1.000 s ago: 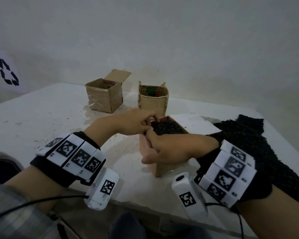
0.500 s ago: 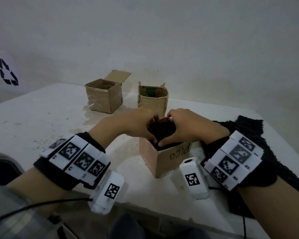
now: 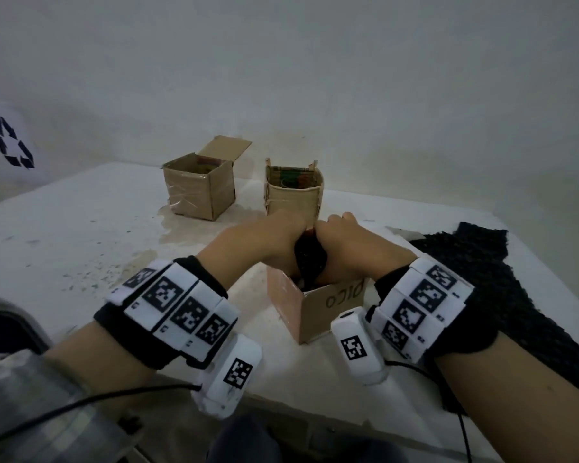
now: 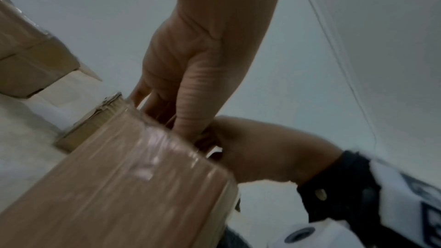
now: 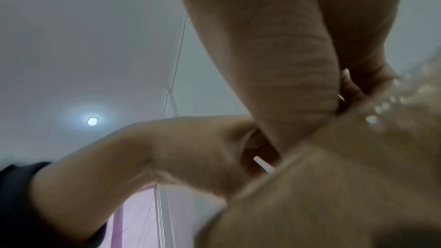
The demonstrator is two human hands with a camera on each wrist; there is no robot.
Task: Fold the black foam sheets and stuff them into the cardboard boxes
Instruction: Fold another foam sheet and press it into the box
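A bunched black foam sheet sticks up out of the near cardboard box, which has lettering on its front. My left hand grips the wad from the left and my right hand from the right, fingers curled down into the box mouth. The left wrist view shows the left hand reaching down behind the taped box wall, with the right hand beside it. In the right wrist view both hands meet at the blurred box edge. The fingertips are hidden inside the box.
Two more open cardboard boxes stand at the back of the white table: one with a raised flap, one narrower. More black foam sheets lie spread at the right, under my right forearm. The table's front edge is close below my wrists.
My right hand rose from the box's front wall to the top and joined the left on the foam. Both hands have since closed tighter together, bunching the wad higher over the box.
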